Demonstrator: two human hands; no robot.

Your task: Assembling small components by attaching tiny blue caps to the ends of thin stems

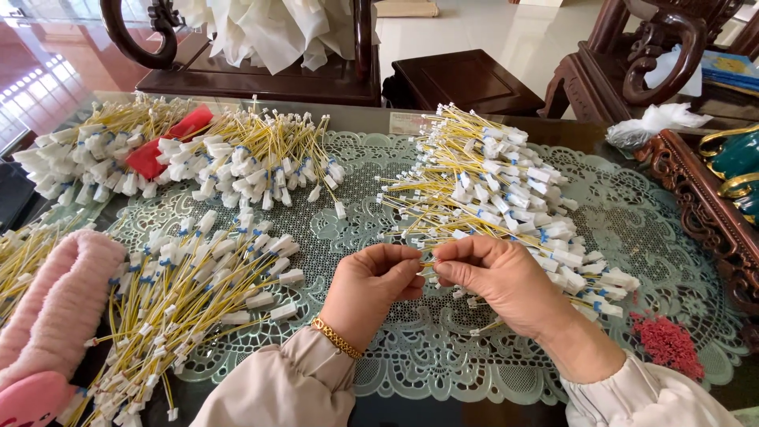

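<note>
A: Far left, yellow wire bundles [103,146]; nearer, a pink fluffy item [59,304]. Centre?

B: Left hand [371,289] and right hand [498,281] meet fingertip to fingertip, both pinched on one yellow wire [428,267] above the lace mat [443,356]. Right: wire pile [506,190], red bits [668,344].

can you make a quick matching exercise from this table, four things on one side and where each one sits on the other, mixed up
Things:
1. red flat piece
2. pink fluffy item
3. pile of small red bits
4. gold bracelet

Places:
A. on the left wrist, just above the sleeve
B. on the lace mat near the right edge of the table
C. among the yellow wire bundles at the far left
D. at the near left edge, beside another wire bundle

Pairs: 1-C, 2-D, 3-B, 4-A

Both the left hand and the right hand pinch one yellow wire between them.
</note>
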